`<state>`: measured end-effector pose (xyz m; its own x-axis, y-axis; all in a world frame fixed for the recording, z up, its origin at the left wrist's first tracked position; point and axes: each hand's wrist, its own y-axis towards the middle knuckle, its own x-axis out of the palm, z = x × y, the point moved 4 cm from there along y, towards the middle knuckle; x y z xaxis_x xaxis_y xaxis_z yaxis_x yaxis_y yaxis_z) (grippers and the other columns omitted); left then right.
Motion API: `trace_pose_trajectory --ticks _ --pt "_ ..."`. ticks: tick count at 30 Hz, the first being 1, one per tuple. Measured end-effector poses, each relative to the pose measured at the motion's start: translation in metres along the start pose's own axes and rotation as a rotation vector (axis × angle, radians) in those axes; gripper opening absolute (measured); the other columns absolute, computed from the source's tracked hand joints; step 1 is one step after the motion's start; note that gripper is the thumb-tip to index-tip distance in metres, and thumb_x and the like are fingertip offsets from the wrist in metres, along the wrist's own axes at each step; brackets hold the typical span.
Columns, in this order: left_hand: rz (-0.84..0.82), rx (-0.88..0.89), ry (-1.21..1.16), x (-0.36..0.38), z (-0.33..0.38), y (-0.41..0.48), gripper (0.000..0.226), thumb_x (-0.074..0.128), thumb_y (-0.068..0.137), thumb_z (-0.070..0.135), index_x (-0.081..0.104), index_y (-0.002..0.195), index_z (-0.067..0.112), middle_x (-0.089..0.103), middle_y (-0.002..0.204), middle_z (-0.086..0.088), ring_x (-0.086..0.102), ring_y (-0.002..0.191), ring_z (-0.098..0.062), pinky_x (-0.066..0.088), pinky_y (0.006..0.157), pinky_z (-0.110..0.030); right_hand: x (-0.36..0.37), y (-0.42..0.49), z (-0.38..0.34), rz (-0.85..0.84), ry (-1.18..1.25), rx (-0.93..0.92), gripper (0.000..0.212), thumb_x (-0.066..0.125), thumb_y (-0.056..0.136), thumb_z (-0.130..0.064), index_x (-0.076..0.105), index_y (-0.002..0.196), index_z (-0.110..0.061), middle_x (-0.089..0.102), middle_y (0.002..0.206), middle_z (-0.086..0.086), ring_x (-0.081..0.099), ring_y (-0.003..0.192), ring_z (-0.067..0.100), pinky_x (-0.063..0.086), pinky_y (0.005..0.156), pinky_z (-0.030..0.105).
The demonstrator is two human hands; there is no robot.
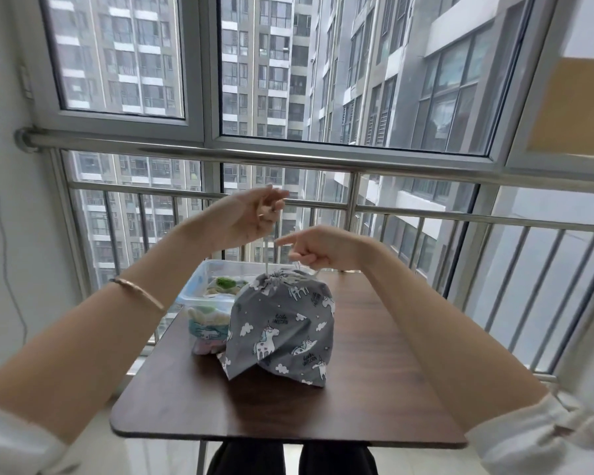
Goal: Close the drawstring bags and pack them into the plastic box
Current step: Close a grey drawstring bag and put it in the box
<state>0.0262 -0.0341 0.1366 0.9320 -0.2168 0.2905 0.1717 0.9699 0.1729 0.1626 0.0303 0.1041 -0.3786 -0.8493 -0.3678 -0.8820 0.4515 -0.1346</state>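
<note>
Head view: left hand (pixel 251 214), right hand (pixel 318 248) pinch cords (pixel 267 267) over mid-table grey bag (pixel 282 323).

Dark wooden table (pixel 374 389), grey unicorn bag (pixel 282 327), pastel bag (pixel 206 332), clear plastic box (pixel 199 286)

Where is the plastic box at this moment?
In the head view, the plastic box stands at the far left of the table, just behind the grey unicorn bag and a small pastel bag.
</note>
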Motion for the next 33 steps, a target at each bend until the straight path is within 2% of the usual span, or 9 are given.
trace_pose_trajectory --ticks 4,8,13,17,19,22,25,29,33 --pt "0.056 -0.151 0.155 0.01 -0.004 0.02 0.039 0.043 0.095 0.043 0.053 0.104 0.007 0.065 0.098 -0.008 0.062 0.09 -0.02 0.049 0.093 -0.032 0.026 0.001 -0.006 -0.168 -0.107 -0.005 0.021 0.044 0.101 -0.023 0.064 0.106 -0.016 0.037 0.061 -0.006 0.026 0.053 0.01 0.026 0.051 0.021" --pt "0.116 -0.474 0.559 0.012 -0.031 0.016 0.078 0.015 0.09 0.07 0.052 0.083 0.002 0.056 0.058 -0.005 0.053 0.045 -0.014 0.048 0.044 -0.02 0.028 -0.001 -0.001 -0.076 0.11 -0.015 0.033 0.039 0.103 -0.033 0.061 0.097 -0.008 0.043 0.057 -0.006 0.027 0.044 0.006 0.02 0.042 0.017" --pt "0.063 -0.226 0.783 0.005 -0.043 0.014 0.088 0.017 0.086 0.07 0.057 0.11 -0.005 0.061 0.066 -0.004 0.059 0.069 -0.017 0.052 0.08 -0.027 0.021 -0.003 0.009 0.049 0.262 -0.034 0.047 0.032 0.104 -0.036 0.054 0.118 0.003 0.046 0.055 -0.005 0.029 0.041 0.006 0.016 0.041 0.02" --pt "0.077 0.095 0.916 0.016 -0.037 0.005 0.08 0.026 0.083 0.066 0.058 0.11 -0.003 0.071 0.089 -0.01 0.062 0.077 -0.006 0.052 0.079 -0.022 0.012 -0.006 0.003 0.184 0.358 -0.113 0.042 0.033 0.104 -0.035 0.052 0.115 -0.001 0.045 0.05 -0.003 0.029 0.037 0.009 0.016 0.038 0.021" --pt "0.106 0.059 0.942 0.012 -0.038 0.003 0.075 0.036 0.081 0.071 0.061 0.105 0.005 0.063 0.08 -0.021 0.053 0.069 -0.019 0.051 0.069 -0.032 0.008 -0.006 0.001 0.268 0.294 -0.147 0.038 0.037 0.104 -0.03 0.055 0.118 0.0 0.046 0.049 -0.002 0.03 0.037 0.011 0.019 0.037 0.022" --pt "0.189 -0.1 0.985 0.002 -0.04 -0.001 0.056 0.051 0.083 0.06 0.066 0.099 0.009 0.037 0.049 0.004 0.025 0.044 -0.011 0.026 0.039 -0.018 0.0 -0.009 -0.004 0.513 0.103 -0.217 0.031 0.045 0.101 -0.021 0.06 0.113 0.005 0.052 0.055 0.004 0.04 0.038 0.01 0.027 0.034 0.019" --pt "0.212 -0.138 0.897 -0.002 -0.042 -0.004 0.036 0.056 0.088 0.049 0.071 0.094 0.017 0.05 0.046 0.01 0.026 0.042 -0.008 0.025 0.04 -0.016 -0.006 -0.015 -0.007 0.671 0.033 -0.215 0.027 0.054 0.098 -0.021 0.059 0.106 0.004 0.055 0.06 0.007 0.046 0.036 0.006 0.033 0.036 0.018" --pt "0.243 -0.159 0.731 -0.004 -0.041 -0.006 0.034 0.047 0.095 0.04 0.061 0.081 0.012 0.056 0.053 0.008 0.043 0.039 -0.004 0.032 0.044 -0.016 -0.006 -0.017 -0.005 0.506 -0.049 -0.052 0.025 0.06 0.089 -0.013 0.049 0.108 -0.002 0.055 0.076 0.008 0.048 0.049 0.01 0.037 0.047 0.022" --pt "0.197 -0.173 0.79 -0.001 -0.036 -0.009 0.037 0.044 0.098 0.04 0.054 0.073 0.015 0.047 0.05 0.009 0.037 0.039 -0.005 0.029 0.042 -0.015 0.004 -0.019 -0.01 0.476 -0.452 -0.176 0.029 0.053 0.089 0.002 0.06 0.115 -0.008 0.054 0.092 -0.003 0.053 0.075 0.008 0.044 0.063 0.016"
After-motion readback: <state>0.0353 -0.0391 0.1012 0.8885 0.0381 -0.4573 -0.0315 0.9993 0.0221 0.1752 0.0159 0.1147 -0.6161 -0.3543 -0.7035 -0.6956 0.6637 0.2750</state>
